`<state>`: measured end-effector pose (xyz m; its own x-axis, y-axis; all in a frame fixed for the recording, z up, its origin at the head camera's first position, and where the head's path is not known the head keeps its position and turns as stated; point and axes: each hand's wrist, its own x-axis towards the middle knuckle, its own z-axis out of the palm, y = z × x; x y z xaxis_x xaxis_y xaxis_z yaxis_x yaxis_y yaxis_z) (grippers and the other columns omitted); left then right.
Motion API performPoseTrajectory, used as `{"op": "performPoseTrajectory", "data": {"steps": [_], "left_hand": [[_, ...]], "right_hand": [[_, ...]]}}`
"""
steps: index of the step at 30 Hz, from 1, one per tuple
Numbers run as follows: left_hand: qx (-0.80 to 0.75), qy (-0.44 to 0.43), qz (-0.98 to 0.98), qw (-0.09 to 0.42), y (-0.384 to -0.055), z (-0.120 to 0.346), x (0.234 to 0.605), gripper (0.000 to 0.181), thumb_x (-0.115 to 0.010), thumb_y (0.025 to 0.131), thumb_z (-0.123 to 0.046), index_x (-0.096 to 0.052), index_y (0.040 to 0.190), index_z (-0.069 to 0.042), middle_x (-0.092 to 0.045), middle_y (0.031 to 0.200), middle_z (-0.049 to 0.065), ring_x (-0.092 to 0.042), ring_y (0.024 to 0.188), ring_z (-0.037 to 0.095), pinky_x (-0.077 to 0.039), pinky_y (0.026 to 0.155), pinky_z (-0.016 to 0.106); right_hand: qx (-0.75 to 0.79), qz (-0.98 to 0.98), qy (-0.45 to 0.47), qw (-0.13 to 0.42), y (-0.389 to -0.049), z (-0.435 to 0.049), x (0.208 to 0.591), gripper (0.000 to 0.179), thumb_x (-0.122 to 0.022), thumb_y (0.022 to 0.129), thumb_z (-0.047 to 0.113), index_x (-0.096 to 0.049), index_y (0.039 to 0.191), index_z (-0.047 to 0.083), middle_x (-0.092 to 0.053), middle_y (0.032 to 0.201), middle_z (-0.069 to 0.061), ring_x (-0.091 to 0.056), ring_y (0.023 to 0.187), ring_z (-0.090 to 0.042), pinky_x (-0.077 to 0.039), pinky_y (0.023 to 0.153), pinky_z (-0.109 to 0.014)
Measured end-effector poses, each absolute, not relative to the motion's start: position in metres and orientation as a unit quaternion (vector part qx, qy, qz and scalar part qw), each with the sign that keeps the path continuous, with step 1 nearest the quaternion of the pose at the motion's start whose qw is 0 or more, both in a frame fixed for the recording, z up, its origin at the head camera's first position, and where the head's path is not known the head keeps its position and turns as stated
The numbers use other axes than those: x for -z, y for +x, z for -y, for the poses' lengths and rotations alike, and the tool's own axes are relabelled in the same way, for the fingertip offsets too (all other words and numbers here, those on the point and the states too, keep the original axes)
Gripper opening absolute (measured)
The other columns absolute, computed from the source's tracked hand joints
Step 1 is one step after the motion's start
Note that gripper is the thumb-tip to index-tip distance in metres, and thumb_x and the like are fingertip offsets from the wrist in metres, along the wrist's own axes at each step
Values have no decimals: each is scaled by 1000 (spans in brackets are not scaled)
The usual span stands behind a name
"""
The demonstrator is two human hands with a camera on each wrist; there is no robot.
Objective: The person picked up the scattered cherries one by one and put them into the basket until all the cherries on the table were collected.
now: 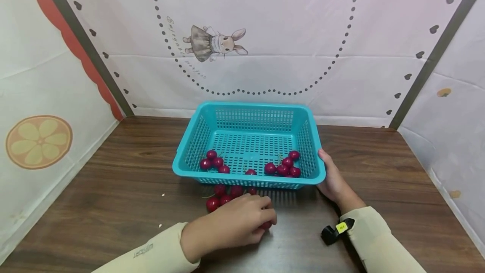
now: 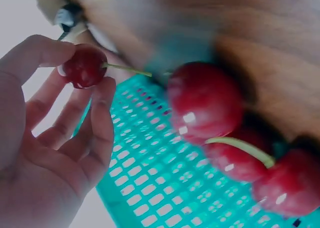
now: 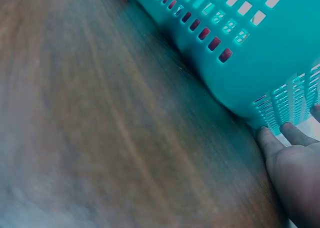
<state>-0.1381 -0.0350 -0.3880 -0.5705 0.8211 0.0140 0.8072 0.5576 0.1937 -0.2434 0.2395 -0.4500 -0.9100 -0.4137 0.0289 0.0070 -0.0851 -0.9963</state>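
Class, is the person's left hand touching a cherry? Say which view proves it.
Touching. The left wrist view shows it: the left hand pinches a cherry between thumb and fingers, its green stem sticking out.

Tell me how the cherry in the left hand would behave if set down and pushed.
The cherry in the left hand would probably roll, being nearly round. Its smooth, shiny skin may make it slippery. The thin stem sticking out could make its path uneven.

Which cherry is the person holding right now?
The cherry pinched in the left hand; the others lie unheld in the turquoise basket or on the wooden table in front of it.
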Motion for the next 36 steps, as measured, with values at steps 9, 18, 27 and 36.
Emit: {"op": "performPoseTrajectory", "data": {"steps": [9,18,27,36], "left_hand": [[-268,438,-855,70,-126,39,344,24,-76,89,-20,-70,112,-25,-61,105,-11,-55,91,-2,-50,82,10],[-333,410,-847,-60,-135,52,318,30,-80,81,-12,-71,110,-15,-65,106,-4,-58,92,6,-55,70,16],[-287,338,-883,-153,-163,75,315,37,-85,77,-10,-71,111,-15,-65,107,-2,-61,92,8,-55,65,19],[-229,239,-936,-124,-199,112,333,41,-85,78,-15,-70,117,-13,-65,111,4,-63,97,18,-62,75,34]], "right_hand": [[719,-663,-153,145,-244,-241,451,72,-16,103,60,-1,161,21,-13,164,-16,-26,145,-45,-44,108,-42],[717,-664,-160,141,-244,-240,451,71,-17,103,60,-1,161,22,-13,164,-16,-25,146,-45,-30,113,-61],[715,-666,-160,143,-244,-240,452,71,-16,103,60,-1,161,21,-13,164,-16,-25,146,-45,-31,113,-59],[713,-668,-158,146,-244,-240,453,71,-16,103,60,-1,161,22,-12,165,-16,-25,147,-45,-32,112,-59]]}}
